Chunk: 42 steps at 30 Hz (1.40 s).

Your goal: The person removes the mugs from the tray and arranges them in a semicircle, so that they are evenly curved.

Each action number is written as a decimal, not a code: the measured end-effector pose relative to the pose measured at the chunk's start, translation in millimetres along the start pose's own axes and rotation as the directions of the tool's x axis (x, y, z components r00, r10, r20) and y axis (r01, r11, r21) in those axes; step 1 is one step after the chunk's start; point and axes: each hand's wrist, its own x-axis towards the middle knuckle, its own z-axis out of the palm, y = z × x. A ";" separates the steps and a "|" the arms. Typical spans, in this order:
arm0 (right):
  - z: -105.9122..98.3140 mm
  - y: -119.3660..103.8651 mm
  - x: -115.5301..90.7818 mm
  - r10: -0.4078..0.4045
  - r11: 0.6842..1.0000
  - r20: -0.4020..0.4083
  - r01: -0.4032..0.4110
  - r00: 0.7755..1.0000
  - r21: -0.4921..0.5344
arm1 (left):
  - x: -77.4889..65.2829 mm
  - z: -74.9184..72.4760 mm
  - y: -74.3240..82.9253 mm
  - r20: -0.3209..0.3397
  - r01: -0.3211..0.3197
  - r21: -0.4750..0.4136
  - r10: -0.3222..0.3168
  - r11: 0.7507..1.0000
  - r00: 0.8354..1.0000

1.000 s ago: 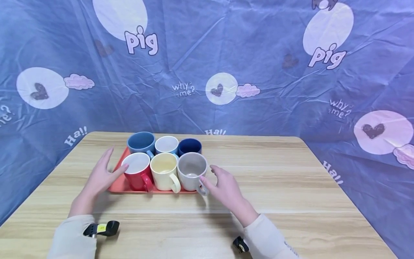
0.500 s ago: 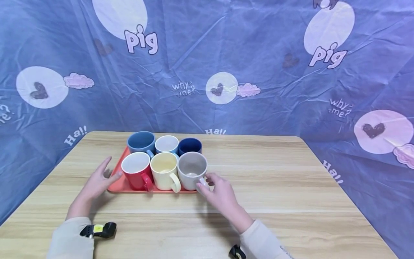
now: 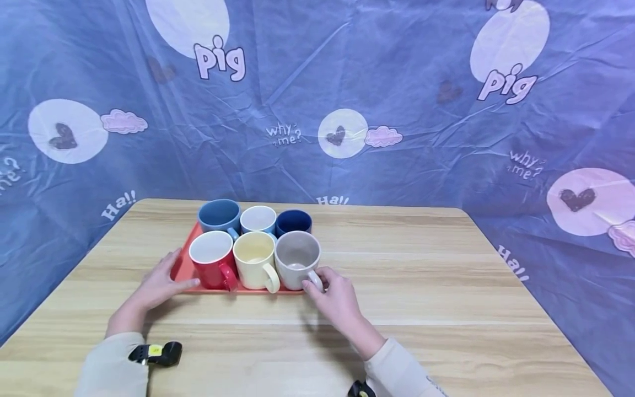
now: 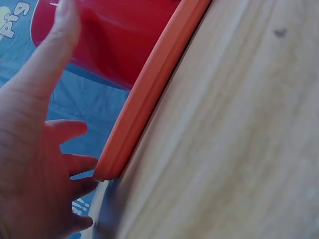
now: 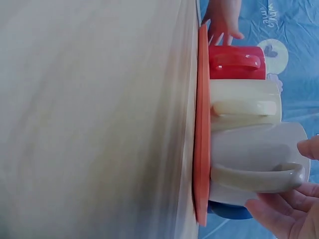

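Observation:
An orange-red tray [image 3: 184, 269] carries mugs in two rows. In the front row stand a red mug [image 3: 210, 273], a cream mug [image 3: 250, 273] and a grey mug [image 3: 288, 273]. My left hand [image 3: 157, 284] has its fingers spread at the tray's left edge, fingertips by the rim and thumb beside the red mug. With thumb and fingers about its handle [image 5: 259, 179], my right hand [image 3: 337, 298] holds the grey mug, which stands on the tray. Part of the right hand lies outside the right wrist view.
Behind the front row stand a blue mug [image 3: 218, 215], a white-lined light blue mug [image 3: 258, 219] and a dark blue mug [image 3: 294, 222]. The wooden table [image 3: 421, 264] reaches back to a blue printed cloth [image 3: 397, 82].
My right hand has come in from the right and taken the grey mug's handle. My left hand has lowered from the red mug's rim to the tray's left edge. The mugs have stayed put.

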 end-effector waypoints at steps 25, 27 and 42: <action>14.8 -2.2 -4.3 0.169 0.963 -0.140 -0.134 0.976 0.232 | -2.9 12.1 -15.1 -0.086 0.076 0.169 -0.063 0.983 0.994; 16.5 -2.5 -4.2 0.185 0.956 -0.157 -0.140 0.970 0.258 | -3.3 12.5 -14.9 -0.088 0.078 0.169 -0.064 0.983 0.994; 25.8 -6.0 -5.6 0.322 0.874 -0.229 -0.196 0.919 0.444 | -3.8 13.5 -15.1 -0.084 0.083 0.172 -0.070 0.982 0.994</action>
